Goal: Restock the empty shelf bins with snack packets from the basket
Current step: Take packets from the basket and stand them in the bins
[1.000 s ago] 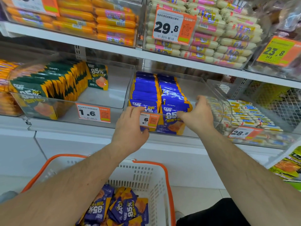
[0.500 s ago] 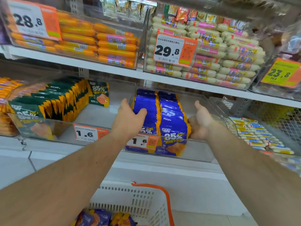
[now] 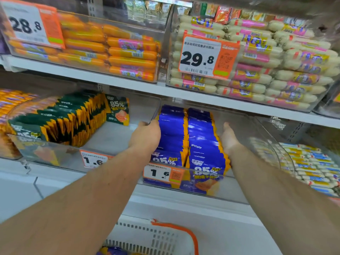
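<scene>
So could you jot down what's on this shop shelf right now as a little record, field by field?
place: white shop shelf with clear plastic bins
middle bin: two rows of upright blue snack packets marked 85%
price tag on it: 1.6
left hand: against the left side of the blue rows, fingers hidden
right hand: open, flat against the right side of the rows
left bin: green snack packets, right part bare
upper shelf: orange sausages, white sausages
below: white basket with orange rim
</scene>
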The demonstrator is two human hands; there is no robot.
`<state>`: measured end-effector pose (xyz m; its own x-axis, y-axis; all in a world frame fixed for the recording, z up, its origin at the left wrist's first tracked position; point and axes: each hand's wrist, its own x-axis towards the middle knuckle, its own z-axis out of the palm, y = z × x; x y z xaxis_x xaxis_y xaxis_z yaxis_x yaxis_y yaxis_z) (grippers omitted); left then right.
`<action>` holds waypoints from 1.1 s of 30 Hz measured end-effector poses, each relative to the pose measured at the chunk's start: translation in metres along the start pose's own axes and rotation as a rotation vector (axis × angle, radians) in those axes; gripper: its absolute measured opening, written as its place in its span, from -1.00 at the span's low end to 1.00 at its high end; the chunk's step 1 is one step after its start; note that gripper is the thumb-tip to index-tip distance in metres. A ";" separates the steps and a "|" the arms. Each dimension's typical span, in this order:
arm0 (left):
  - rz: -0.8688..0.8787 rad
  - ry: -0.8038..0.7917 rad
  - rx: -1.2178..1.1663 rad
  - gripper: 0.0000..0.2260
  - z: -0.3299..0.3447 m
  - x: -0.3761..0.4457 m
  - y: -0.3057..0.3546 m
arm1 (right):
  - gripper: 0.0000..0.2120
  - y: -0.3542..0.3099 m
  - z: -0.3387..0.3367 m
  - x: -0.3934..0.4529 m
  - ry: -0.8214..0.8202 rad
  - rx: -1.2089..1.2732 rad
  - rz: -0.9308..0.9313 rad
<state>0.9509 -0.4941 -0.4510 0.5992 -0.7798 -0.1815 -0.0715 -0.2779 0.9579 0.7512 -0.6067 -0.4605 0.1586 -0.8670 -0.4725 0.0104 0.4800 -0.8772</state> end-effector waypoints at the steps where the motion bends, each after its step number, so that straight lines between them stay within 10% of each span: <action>1: -0.004 0.008 -0.010 -0.74 0.001 0.002 -0.001 | -0.28 0.000 -0.001 0.004 0.014 -0.002 -0.011; 10: 0.006 0.087 0.062 -0.84 0.004 0.001 0.003 | -0.21 -0.018 0.005 0.034 0.144 -0.159 -0.181; 33: 0.021 0.058 0.035 -0.78 0.000 -0.009 0.002 | -0.07 0.012 -0.009 -0.021 -0.069 0.105 0.188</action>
<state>0.9458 -0.4876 -0.4474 0.6426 -0.7519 -0.1476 -0.1115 -0.2823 0.9528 0.7391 -0.5839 -0.4619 0.2342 -0.7514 -0.6169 0.0767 0.6468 -0.7588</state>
